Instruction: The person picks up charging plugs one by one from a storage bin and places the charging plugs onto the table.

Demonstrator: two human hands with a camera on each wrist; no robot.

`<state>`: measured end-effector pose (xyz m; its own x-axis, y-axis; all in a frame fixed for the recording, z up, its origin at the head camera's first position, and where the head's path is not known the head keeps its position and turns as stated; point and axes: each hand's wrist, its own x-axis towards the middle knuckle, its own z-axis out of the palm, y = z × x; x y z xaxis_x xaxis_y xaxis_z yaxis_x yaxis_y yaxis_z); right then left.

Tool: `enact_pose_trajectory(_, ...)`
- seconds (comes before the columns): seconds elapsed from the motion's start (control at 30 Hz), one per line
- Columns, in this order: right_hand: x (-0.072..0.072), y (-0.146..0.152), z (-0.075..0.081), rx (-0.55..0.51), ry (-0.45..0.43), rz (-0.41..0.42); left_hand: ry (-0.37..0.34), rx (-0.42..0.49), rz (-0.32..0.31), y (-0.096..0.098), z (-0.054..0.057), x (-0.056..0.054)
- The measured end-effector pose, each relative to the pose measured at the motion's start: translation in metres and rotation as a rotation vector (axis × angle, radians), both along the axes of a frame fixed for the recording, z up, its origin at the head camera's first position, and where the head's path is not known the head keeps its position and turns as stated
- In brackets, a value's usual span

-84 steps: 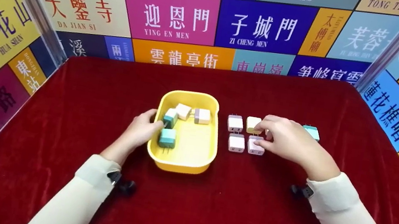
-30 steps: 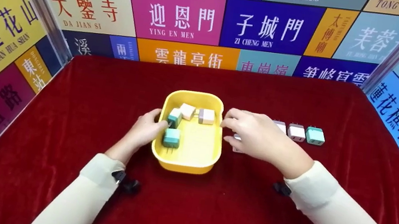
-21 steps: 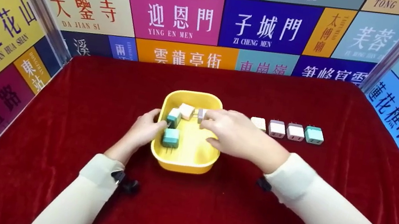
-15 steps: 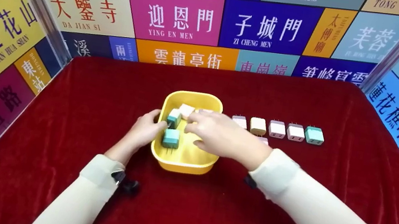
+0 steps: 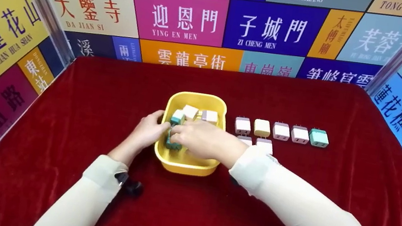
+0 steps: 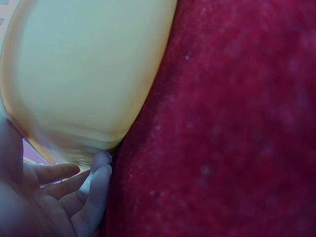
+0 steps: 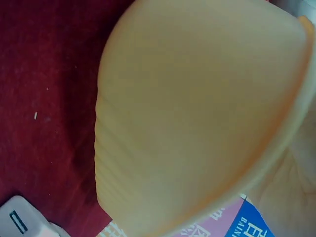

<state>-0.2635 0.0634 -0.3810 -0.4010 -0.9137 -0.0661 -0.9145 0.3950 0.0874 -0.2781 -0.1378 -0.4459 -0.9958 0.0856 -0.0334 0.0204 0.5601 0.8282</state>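
A yellow tub (image 5: 185,165) stands mid-table with several plug chargers inside. My left hand (image 5: 149,127) holds its left side, thumb at the rim; the left wrist view shows its fingers (image 6: 94,197) against the tub's outer wall. My right hand (image 5: 199,138) reaches down into the tub and grips a green charger (image 5: 173,145) near the left wall; fingers partly cover it. Behind the hand lie another green-and-white charger (image 5: 177,116), a white one (image 5: 190,111) and a lilac-and-white one (image 5: 209,116). The tub's wall (image 7: 197,98) fills most of the right wrist view.
Right of the tub, a back row of chargers runs from lilac (image 5: 243,125) through yellow (image 5: 262,128) to green (image 5: 318,138). Two more (image 5: 245,141) (image 5: 264,145) sit in front, partly behind my right sleeve. Red cloth (image 5: 178,213) covers the table; printed panels (image 5: 183,18) rise behind.
My right hand has left the front-row charger on the right, moved left over the tub's rim and come down on the green charger. My left hand stays on the tub.
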Motion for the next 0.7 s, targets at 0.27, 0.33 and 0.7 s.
enact_pose_trajectory(0.27, -0.004, -0.007, -0.005, -0.003, -0.026, -0.009, -0.013, 0.012, 0.002, 0.0, 0.0, 0.0)
enact_pose_trajectory(0.33, -0.004, -0.009, -0.005, 0.018, -0.029, -0.013, -0.008, 0.009, 0.001, -0.001, 0.0, 0.0)
enact_pose_trajectory(0.7, -0.002, -0.006, -0.01, -0.007, -0.002, -0.052, 0.005, 0.0, 0.006, 0.001, 0.001, 0.0)
